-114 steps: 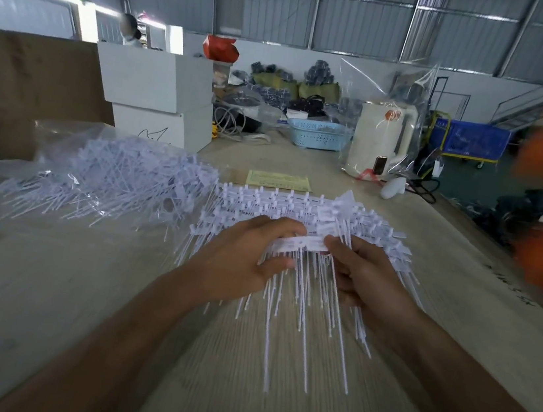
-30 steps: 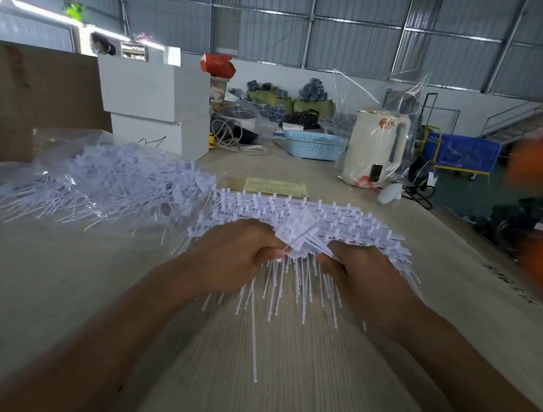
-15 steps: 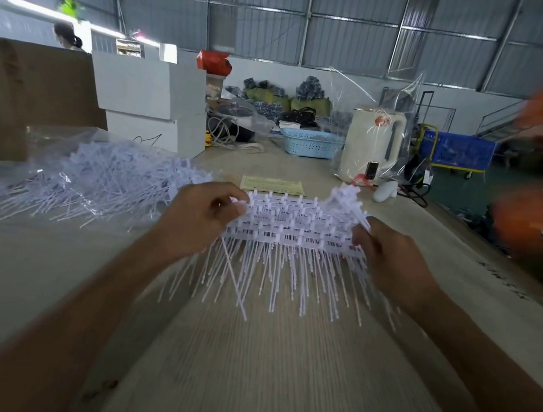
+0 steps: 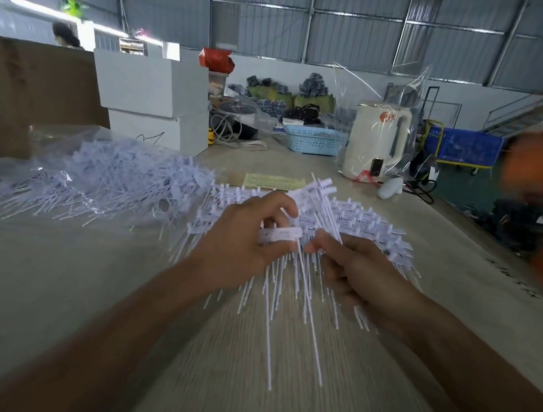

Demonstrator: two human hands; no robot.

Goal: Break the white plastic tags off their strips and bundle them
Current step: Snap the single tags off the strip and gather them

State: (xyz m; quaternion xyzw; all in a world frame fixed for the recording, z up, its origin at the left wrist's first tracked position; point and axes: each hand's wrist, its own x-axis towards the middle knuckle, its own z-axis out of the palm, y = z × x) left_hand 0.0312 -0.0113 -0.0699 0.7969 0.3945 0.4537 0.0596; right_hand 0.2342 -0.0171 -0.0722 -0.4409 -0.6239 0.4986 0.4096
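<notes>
Tabletop (image 4: 44,297) of pale wood grain fills the view in front of you, running back to two white boxes (image 4: 151,86) stacked at the far left. Left of your arms, a clear plastic bag (image 4: 64,140) lies slumped on the table with a loose heap of tags (image 4: 101,180) spilling over it; you cannot tell how much of the heap sits inside the bag. Straight ahead, a spread of tag strips (image 4: 364,225) lies flat, its thin tails pointing back toward you. At the far end, a white kettle (image 4: 375,143) stands wrapped in clear plastic, and just left of it sits a light blue basket (image 4: 313,140) whose contents are hidden. A yellow slip (image 4: 273,182) lies flat beyond the strips. Your left hand (image 4: 240,246) has its fingers curled, pinching a tag (image 4: 282,234) by its flat head just above the strips. Your right hand (image 4: 354,272) is curled around a bundle of tags (image 4: 323,205), heads sticking up past your fingers and tails trailing down toward you.
</notes>
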